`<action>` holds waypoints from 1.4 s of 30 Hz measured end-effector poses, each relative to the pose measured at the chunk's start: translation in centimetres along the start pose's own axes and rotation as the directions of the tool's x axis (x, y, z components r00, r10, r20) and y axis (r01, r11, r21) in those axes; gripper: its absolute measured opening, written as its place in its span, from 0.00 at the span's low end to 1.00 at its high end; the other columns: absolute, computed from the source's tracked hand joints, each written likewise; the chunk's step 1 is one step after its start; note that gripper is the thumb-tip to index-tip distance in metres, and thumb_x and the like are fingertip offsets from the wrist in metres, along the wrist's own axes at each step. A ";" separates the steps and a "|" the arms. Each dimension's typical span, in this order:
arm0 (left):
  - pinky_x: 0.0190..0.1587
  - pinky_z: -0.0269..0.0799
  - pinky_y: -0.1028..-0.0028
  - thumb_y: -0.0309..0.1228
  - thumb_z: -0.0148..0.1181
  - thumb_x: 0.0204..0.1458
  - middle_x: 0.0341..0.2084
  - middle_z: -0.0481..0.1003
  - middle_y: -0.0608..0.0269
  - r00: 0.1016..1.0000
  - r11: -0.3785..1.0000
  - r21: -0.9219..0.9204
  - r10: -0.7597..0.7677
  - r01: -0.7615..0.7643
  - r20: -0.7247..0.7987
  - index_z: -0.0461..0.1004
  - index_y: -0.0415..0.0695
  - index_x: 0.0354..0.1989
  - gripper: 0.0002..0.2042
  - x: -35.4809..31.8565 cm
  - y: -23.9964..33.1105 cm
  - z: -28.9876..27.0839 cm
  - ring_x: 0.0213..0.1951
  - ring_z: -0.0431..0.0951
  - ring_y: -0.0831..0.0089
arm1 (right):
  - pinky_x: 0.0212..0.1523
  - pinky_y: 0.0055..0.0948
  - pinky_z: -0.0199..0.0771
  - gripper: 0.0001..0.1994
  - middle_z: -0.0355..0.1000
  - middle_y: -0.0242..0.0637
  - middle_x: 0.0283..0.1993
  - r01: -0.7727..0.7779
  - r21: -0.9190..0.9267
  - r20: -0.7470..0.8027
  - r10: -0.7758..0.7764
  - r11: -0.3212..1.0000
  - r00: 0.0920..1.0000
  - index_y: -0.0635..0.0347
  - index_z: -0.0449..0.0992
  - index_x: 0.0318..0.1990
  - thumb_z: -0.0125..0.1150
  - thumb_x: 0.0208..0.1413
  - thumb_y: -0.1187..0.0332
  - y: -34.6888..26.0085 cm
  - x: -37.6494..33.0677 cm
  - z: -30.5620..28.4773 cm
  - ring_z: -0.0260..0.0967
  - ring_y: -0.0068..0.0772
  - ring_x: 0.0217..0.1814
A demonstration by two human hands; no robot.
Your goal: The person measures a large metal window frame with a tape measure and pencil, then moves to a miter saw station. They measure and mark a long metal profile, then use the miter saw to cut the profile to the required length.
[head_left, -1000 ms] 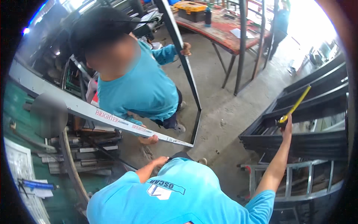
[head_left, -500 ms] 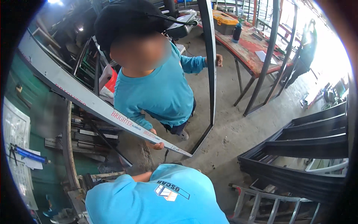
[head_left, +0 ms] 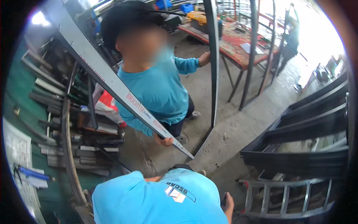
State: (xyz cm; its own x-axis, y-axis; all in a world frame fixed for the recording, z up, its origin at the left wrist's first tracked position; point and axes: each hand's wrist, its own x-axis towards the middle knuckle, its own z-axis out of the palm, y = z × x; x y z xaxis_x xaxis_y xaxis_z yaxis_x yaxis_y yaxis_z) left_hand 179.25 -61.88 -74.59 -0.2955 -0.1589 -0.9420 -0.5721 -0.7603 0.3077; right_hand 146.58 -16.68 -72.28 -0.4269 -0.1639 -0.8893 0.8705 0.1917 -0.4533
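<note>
My right hand (head_left: pixel 229 204) shows at the lower edge beside my blue shirt (head_left: pixel 149 198). Its fingers curl round a small dark thing that I cannot make out. Of my left hand (head_left: pixel 152 179) only a strip of skin shows past the shirt, and its fingers are hidden. In front of me, a long metal frame (head_left: pixel 125 89) stands with two sides meeting in a corner near the floor. The near side is pale and printed, the other dark. A co-worker (head_left: pixel 156 89) in a blue shirt grips the pale side with one hand and touches the dark upright with the other.
Dark frames (head_left: pixel 294 160) are stacked on the right above an aluminium ladder (head_left: pixel 285 199). A red worktable (head_left: pixel 238 52) stands behind, near more upright dark frames (head_left: pixel 250 56). Metal offcuts (head_left: pixel 78 149) fill the left side. Another person (head_left: pixel 291 37) stands far right.
My view has shifted, and the pale frame side now slopes more steeply. The co-worker's hand on the upright has moved to its left side. My right hand has come into view.
</note>
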 end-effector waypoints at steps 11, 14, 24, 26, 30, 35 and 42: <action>0.53 0.69 0.51 0.65 0.46 0.55 0.59 0.68 0.51 0.951 0.962 0.025 0.265 -0.273 0.161 0.69 0.46 0.60 0.36 -16.4 14.7 2.8 0.53 0.71 0.47 | 0.42 0.44 0.72 0.27 0.78 0.41 0.36 -0.176 -0.817 -0.187 0.037 0.550 0.982 0.64 0.80 0.35 0.60 0.52 0.42 -2.9 0.2 4.8 0.75 0.43 0.38; 0.59 0.66 0.54 0.59 0.51 0.58 0.64 0.63 0.51 0.798 0.448 0.667 0.421 -0.596 0.430 0.64 0.47 0.65 0.34 -22.7 19.5 5.6 0.61 0.66 0.52 | 0.47 0.46 0.72 0.28 0.79 0.42 0.42 -0.250 -0.705 -0.171 0.183 0.663 0.968 0.64 0.81 0.39 0.61 0.51 0.43 -2.3 -3.1 8.1 0.75 0.44 0.44; 0.63 0.58 0.50 0.55 0.55 0.57 0.66 0.56 0.38 -0.238 0.732 -0.343 0.248 -0.588 0.939 0.58 0.33 0.66 0.40 -41.2 27.5 21.5 0.65 0.61 0.49 | 0.33 0.43 0.72 0.25 0.77 0.41 0.33 -0.262 -0.610 -0.223 0.155 0.748 0.962 0.60 0.81 0.36 0.62 0.46 0.44 2.8 -5.3 9.9 0.73 0.39 0.31; 0.63 0.58 0.51 0.57 0.53 0.57 0.64 0.58 0.39 -0.435 0.806 -0.429 0.241 -0.409 0.867 0.60 0.33 0.65 0.39 -43.5 28.0 24.1 0.64 0.63 0.49 | 0.28 0.42 0.69 0.25 0.76 0.41 0.31 0.011 -0.622 -0.117 -0.107 0.783 0.987 0.60 0.80 0.33 0.62 0.44 0.43 5.2 -7.0 8.6 0.72 0.38 0.28; 0.62 0.59 0.52 0.60 0.49 0.57 0.61 0.62 0.40 -0.519 0.804 -0.475 0.251 -0.358 0.817 0.63 0.33 0.62 0.39 -44.0 25.8 28.7 0.62 0.65 0.50 | 0.26 0.41 0.67 0.26 0.75 0.42 0.29 -0.155 -0.644 -0.124 0.097 0.749 0.987 0.59 0.80 0.33 0.61 0.45 0.42 2.0 -6.0 12.4 0.70 0.40 0.25; 0.62 0.60 0.53 0.63 0.43 0.57 0.57 0.67 0.42 -0.669 0.890 -0.414 0.190 -0.192 0.719 0.66 0.32 0.59 0.40 -42.7 26.0 33.2 0.59 0.68 0.50 | 0.25 0.43 0.66 0.28 0.74 0.44 0.33 -0.292 -0.496 -0.293 0.158 0.818 0.943 0.64 0.78 0.37 0.61 0.46 0.43 6.8 -7.7 7.1 0.70 0.39 0.28; 0.61 0.61 0.55 0.68 0.36 0.58 0.51 0.74 0.44 -0.641 0.814 -0.458 0.142 -0.359 0.754 0.72 0.32 0.55 0.44 -38.9 26.9 39.8 0.55 0.72 0.51 | 0.30 0.43 0.68 0.27 0.76 0.44 0.32 -0.246 -0.390 -0.235 0.163 0.887 0.958 0.63 0.79 0.41 0.62 0.47 0.45 14.7 -6.8 1.2 0.70 0.42 0.28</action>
State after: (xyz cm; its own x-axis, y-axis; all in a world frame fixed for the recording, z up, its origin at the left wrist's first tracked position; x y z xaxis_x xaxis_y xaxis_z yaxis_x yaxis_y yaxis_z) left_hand 144.87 -51.07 -24.34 -0.4687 0.4693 0.7483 -0.0095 -0.8498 0.5270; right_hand 162.57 -13.95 -72.83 -0.3251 0.1020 -0.9402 0.7820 0.5880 -0.2066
